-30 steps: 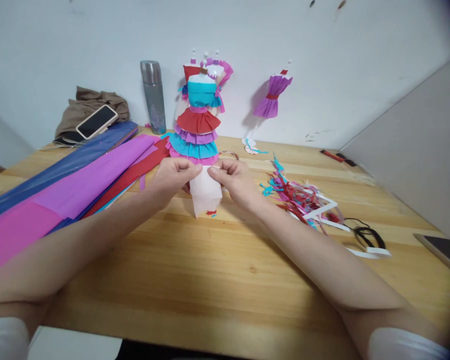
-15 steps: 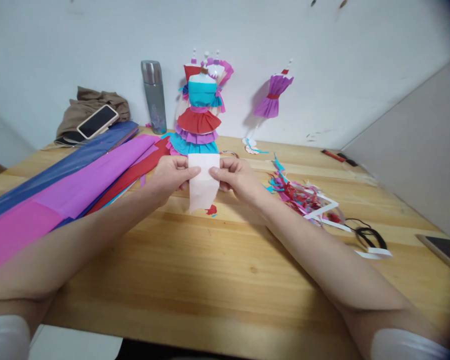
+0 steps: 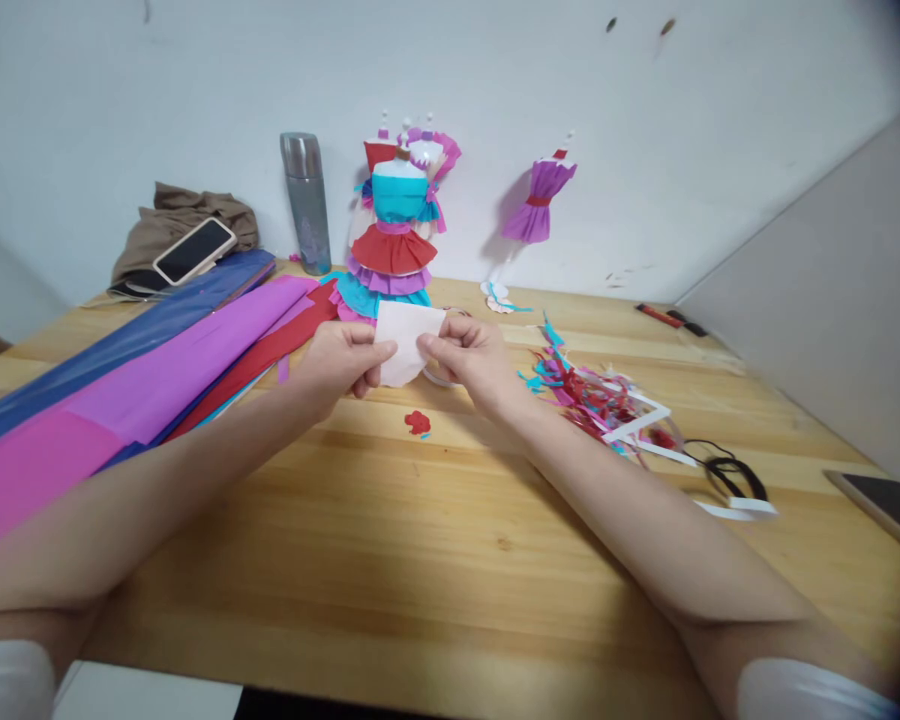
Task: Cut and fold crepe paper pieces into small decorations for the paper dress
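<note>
A small pale pinkish-white piece of paper (image 3: 408, 335) is stretched between my two hands above the wooden table. My left hand (image 3: 347, 360) pinches its left edge between thumb and fingers. On the opposite edge, my right hand (image 3: 469, 352) has the same kind of pinch. Just behind the paper stands a miniature dress form in a tiered blue, red and purple dress (image 3: 394, 245), its hem partly covered by the paper. A small red scrap (image 3: 418, 423) lies on the tabletop below my hands.
Rolled purple paper (image 3: 195, 350) and blue paper (image 3: 142, 325) lie at left, near a phone (image 3: 195, 251) and a thermos (image 3: 307, 205). A purple-dressed form (image 3: 540, 205) leans at the wall. Shredded paper (image 3: 600, 400) and a black cord (image 3: 735, 475) lie right.
The lower part of the paper no longer hangs down, so it looks shorter and the red scrap shows fully. Both hands keep their pinch. The view has shifted slightly.
</note>
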`<action>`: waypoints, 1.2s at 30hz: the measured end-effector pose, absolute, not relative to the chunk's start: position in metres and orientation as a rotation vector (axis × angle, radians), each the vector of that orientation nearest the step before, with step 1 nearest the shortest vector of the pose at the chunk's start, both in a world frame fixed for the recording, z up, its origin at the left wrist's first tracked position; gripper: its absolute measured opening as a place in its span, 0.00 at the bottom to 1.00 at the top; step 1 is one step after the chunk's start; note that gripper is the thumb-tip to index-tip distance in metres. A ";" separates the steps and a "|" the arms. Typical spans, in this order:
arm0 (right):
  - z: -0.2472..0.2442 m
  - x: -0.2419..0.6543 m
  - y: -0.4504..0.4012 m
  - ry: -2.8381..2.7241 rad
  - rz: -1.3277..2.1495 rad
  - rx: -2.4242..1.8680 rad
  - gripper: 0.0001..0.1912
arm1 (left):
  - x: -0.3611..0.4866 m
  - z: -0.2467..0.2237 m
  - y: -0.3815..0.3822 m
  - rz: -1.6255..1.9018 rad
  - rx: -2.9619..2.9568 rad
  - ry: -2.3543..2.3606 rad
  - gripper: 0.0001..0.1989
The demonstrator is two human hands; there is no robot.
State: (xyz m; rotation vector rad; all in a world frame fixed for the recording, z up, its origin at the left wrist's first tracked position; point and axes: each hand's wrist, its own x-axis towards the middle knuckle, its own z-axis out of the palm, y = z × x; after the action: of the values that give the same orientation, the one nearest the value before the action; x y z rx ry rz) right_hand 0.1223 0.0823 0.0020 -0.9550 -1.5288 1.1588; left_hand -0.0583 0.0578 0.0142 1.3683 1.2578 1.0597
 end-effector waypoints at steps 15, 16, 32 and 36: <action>0.009 0.121 0.073 -1.244 1.477 -0.956 0.19 | -0.054 0.042 0.044 1.098 1.405 1.341 0.11; 0.009 0.122 0.074 -1.281 1.450 -0.969 0.18 | -0.054 0.042 0.044 1.106 1.406 1.345 0.10; -0.004 0.118 0.080 -1.149 1.463 -0.920 0.21 | -0.053 0.018 0.055 1.209 1.120 1.200 0.06; -0.011 0.116 0.081 -1.166 1.392 -0.891 0.21 | -0.055 0.005 0.060 1.246 1.119 1.094 0.05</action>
State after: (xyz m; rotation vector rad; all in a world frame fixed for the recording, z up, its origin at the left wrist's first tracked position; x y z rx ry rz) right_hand 0.1162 0.0810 -0.0106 -0.8906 -1.1658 1.3915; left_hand -0.0549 0.0602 0.0048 1.1191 1.0938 1.2460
